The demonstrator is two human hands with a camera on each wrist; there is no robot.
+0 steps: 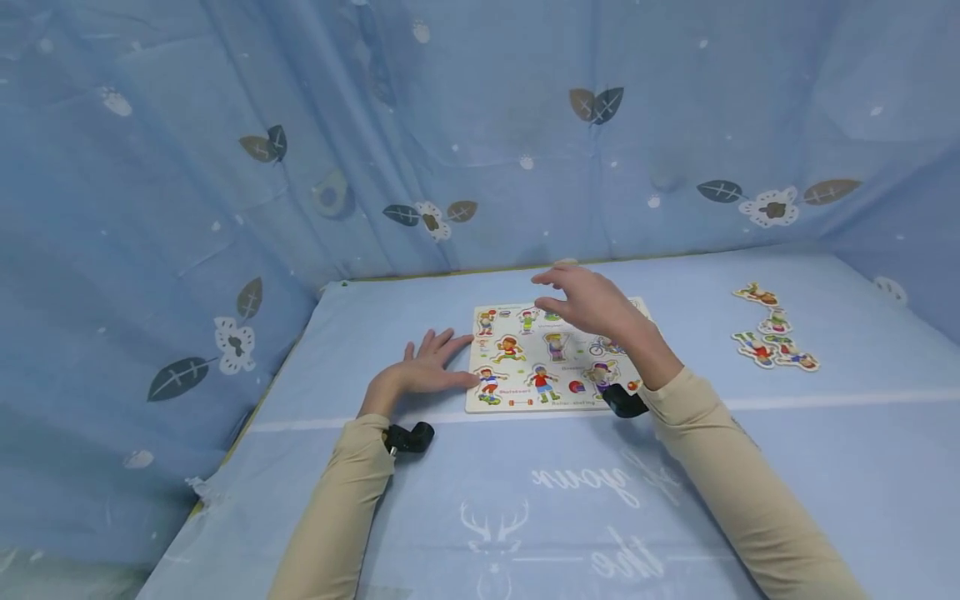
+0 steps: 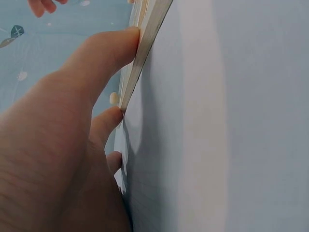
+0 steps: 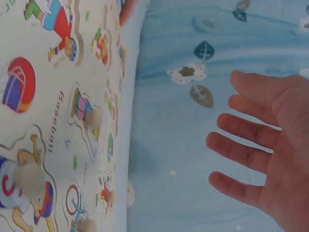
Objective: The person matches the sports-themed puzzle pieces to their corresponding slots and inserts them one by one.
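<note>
1. Puzzle board (image 1: 551, 357): flat on the blue-covered table (image 1: 480, 500), centre, just ahead of both forearms. It acts as the tray here, with cut-out slots holding cartoon figure pieces.
2. Board contents: most slots filled. The right wrist view shows seated pieces with small round knobs, e.g. the baseball figure (image 3: 29, 186), a ball piece (image 3: 19, 84) and a figure in red (image 3: 55, 21). Whether any slot is empty cannot be told; the right hand covers part of the board.
3. Left hand (image 1: 427, 371): flat on the table, fingers straight and spread, fingertips against the board's left edge. The left wrist view confirms it: thumb (image 2: 113, 48) pressed onto the board edge (image 2: 145, 43). Holds nothing.
4. Right hand (image 1: 592, 304): hovers above the board's upper right, fingers loosely extended and apart, palm down. Nothing in it and no contact with the board.
5. Loose pieces (image 1: 772, 329): four or so figure cut-outs lie on the cloth well to the right of the board, clustered, outside any slot.
6. Surround: blue leaf-print curtain (image 1: 450, 133) on the far and side walls.
</note>
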